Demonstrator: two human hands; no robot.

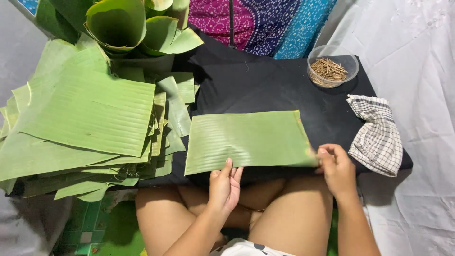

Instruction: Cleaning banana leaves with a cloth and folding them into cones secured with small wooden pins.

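A rectangular banana leaf piece (246, 140) is laid flat on a black cloth-covered board (265, 85) above a seated person's knees. Its near edge is pinched by the left hand (225, 185), and its right corner is gripped by the right hand (337, 169). A stack of cut leaves (80, 123) is piled to the left. A clear bowl of small sticks (332, 66) and a checked cloth (377, 135) are placed at the right.
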